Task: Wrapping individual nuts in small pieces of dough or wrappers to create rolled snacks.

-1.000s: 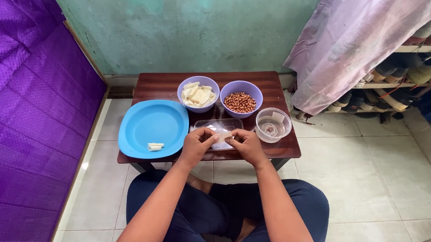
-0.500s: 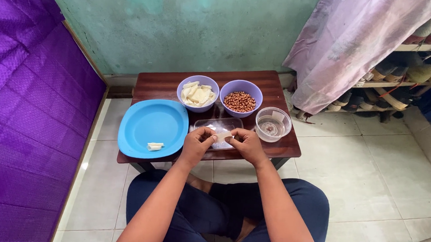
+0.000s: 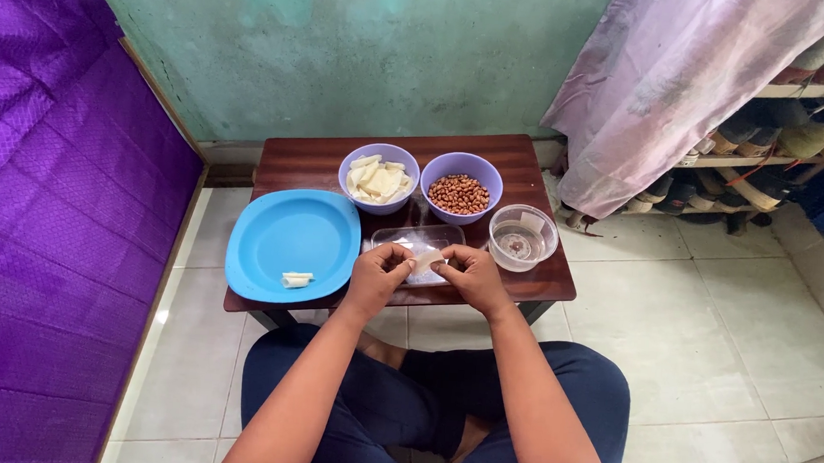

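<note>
Currently mid-fold: left hand (image 3: 378, 269) and right hand (image 3: 467, 269) both pinch a small pale wrapper (image 3: 426, 259) over the clear tray (image 3: 418, 241). Next likely needs a tight, even roll.

Bare forearms, dark navy trousers, a pink hem at the waist
</note>
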